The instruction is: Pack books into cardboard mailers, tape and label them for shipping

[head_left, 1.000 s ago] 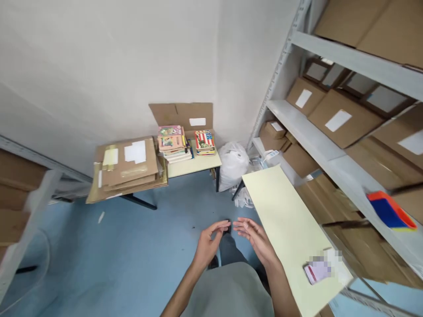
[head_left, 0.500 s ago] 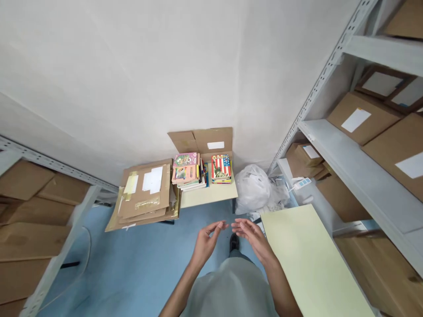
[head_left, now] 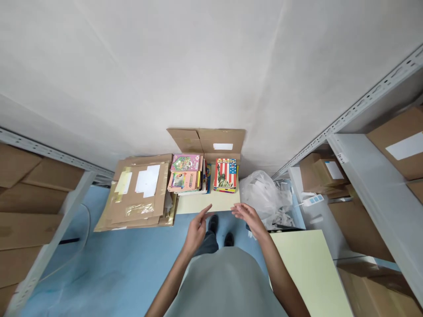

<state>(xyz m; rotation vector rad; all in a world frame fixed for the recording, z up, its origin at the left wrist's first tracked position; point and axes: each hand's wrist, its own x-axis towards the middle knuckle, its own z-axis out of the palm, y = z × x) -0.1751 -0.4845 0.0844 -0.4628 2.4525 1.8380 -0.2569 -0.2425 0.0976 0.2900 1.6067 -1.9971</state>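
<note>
My left hand (head_left: pixel 197 225) and my right hand (head_left: pixel 248 216) are held out in front of my body, both open and holding nothing, fingers loosely stretched. They hover at the near edge of a small pale yellow table (head_left: pixel 206 203). On that table lie a stack of colourful books (head_left: pixel 185 174) and a book with a flag and statue cover (head_left: pixel 225 175). Flattened cardboard (head_left: pixel 139 191) is piled on the table's left part.
An open cardboard box (head_left: pixel 211 141) leans on the white wall behind the books. A white plastic bag (head_left: pixel 261 193) lies on the blue floor to the right. A second pale table (head_left: pixel 310 268) stands at lower right. Metal shelves with brown cartons (head_left: pixel 396 141) line both sides.
I have walked closer to the book table and the view has turned left. My hands have moved apart a little and now reach the table's near edge.
</note>
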